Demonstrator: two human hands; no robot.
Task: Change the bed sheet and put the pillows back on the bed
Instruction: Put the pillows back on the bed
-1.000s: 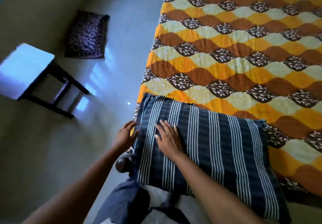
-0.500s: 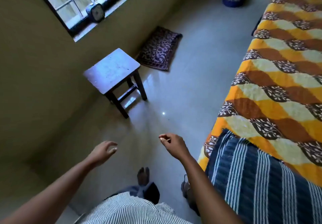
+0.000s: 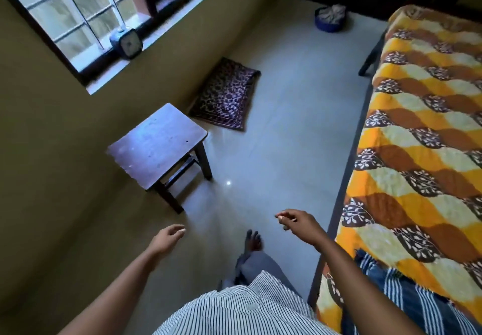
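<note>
Orange sheet (image 3: 417, 126), one striped pillow (image 3: 407, 303), one floor pillow (image 3: 225, 94), left hand (image 3: 167, 238), right hand (image 3: 300, 224)

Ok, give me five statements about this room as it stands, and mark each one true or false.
1. The striped pillow lies on the bed. True.
2. The dark patterned pillow sits on the stool. False: it lies on the floor, beyond the stool.
3. The left hand and the right hand hold nothing. True.
4. A clock stands on the window sill. True.
5. The mattress is bare. False: an orange, brown and cream sheet covers the bed.
</note>
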